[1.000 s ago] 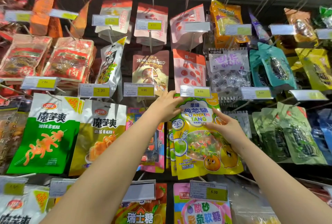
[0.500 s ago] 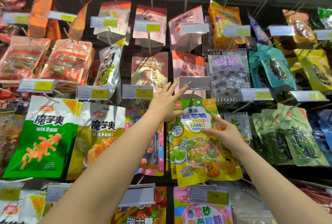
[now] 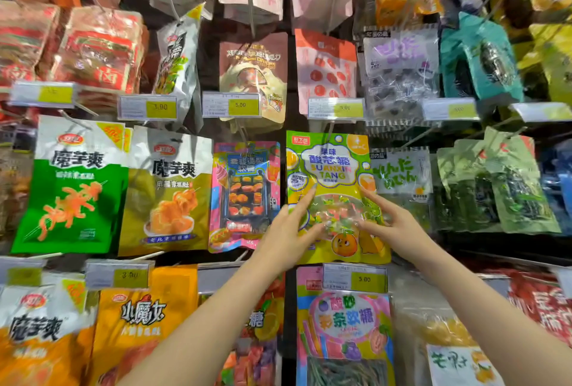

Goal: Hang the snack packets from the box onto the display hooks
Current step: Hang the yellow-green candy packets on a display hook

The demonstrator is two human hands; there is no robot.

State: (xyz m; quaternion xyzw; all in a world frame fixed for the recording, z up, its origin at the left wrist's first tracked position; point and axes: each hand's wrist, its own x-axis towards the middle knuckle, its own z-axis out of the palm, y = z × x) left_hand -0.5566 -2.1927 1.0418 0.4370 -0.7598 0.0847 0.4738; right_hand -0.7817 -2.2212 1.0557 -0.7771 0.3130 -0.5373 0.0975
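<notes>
- Yellow-green candy packet (image 3: 332, 169) hangs in the display's middle row, just under a 5.00 price tag (image 3: 335, 108), beside a pink packet (image 3: 244, 193).
- Left hand (image 3: 286, 235): fingers straight, flat against the packet's lower left front; no grip.
- Right hand (image 3: 394, 226): fingers spread, tips touching the packet's right side; no grip.
- Hook itself hard to make out.
</notes>
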